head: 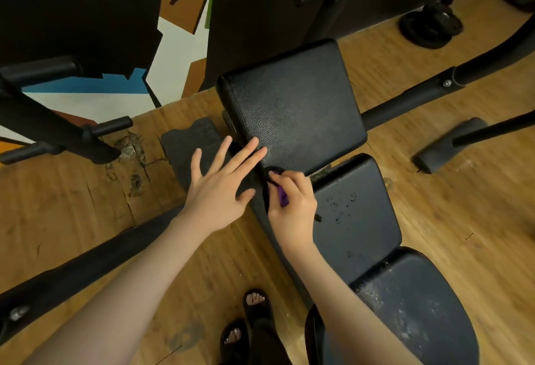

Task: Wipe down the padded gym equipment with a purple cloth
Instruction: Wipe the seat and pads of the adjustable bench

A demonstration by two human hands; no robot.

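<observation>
A black padded gym bench (295,104) with three textured vinyl cushions stood on a worn wooden plank floor (72,205), its upper pad tilted toward a wall painted in blue, white and brown shapes. The left hand (220,185) was spread wide, fingers straight and fanned, with the fingertips (254,143) resting on the lower left edge of the upper pad. The right hand (292,202) was curled tightly around a small bunched purple cloth (282,197), only a sliver of which showed between thumb and fingers; it pressed the cloth against the side of the bench just beside the gap between the upper and middle pads. The middle cushion (356,214) showed dark specks, and the lowest one (411,315) had pale scuffed patches. Black weight plates (428,29) lay on the floor well apart from the bench, and two sandalled feet (246,318) stood near the bench's base.
</observation>
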